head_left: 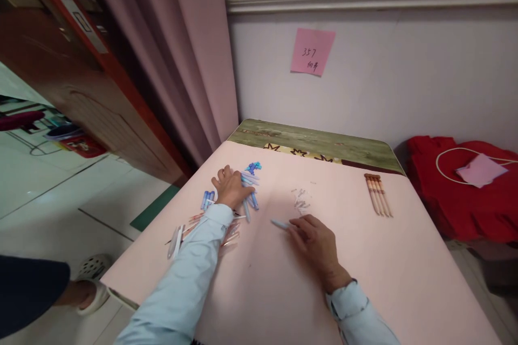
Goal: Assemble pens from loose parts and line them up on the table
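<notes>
My right hand (315, 240) holds a slim, pale blue pen barrel (279, 223) between thumb and fingers, pointing left above the table. My left hand (231, 188) reaches over a pile of blue pen parts (251, 197), its thumb and fingers apart; what its fingertips touch is partly hidden. Small bright blue pieces (253, 167) lie just beyond it. Short blue pieces (207, 199) sit to its left. Clear and brownish thin parts (230, 237) lie partly under my left forearm. Small whitish and clear pieces (301, 200) are scattered beyond my right hand.
Several brown pens (378, 194) lie side by side on the right of the pink-covered table (388, 269). Grey-white tools (175, 241) rest near its left edge. A red cloth-covered seat (429, 188) stands at right. Another person's foot in a clog (95, 280) is at lower left.
</notes>
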`<state>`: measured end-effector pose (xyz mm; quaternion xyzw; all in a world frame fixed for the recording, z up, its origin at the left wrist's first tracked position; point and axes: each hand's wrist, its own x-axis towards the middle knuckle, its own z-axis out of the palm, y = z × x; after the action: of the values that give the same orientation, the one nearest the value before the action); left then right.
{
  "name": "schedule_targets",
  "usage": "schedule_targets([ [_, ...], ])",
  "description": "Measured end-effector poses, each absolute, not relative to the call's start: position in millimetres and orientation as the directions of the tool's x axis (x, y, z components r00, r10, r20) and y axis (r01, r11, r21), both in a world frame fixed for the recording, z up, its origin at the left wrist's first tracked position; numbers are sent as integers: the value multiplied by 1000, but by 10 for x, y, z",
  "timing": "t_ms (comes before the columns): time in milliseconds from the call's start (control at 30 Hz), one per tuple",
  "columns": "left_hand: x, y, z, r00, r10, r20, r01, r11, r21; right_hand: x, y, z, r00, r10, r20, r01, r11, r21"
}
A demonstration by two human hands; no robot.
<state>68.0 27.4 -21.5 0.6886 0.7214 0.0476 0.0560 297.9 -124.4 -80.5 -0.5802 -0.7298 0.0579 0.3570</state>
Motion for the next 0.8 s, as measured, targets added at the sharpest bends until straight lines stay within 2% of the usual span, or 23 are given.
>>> schedule_targets([
  [200,705,386,-177,-39,998,-54,991,45,124,2982,-1231,-813,-44,892,450,782,311,-540],
  [533,748,459,-266,-72,995,-70,982,83,172,2964,-1218,-769,-2,892,451,754,298,-586],
  [800,722,407,-228,-16,999,39,990,11,139,2974,-1217,-780,11,900,435,747,282,-603],
])
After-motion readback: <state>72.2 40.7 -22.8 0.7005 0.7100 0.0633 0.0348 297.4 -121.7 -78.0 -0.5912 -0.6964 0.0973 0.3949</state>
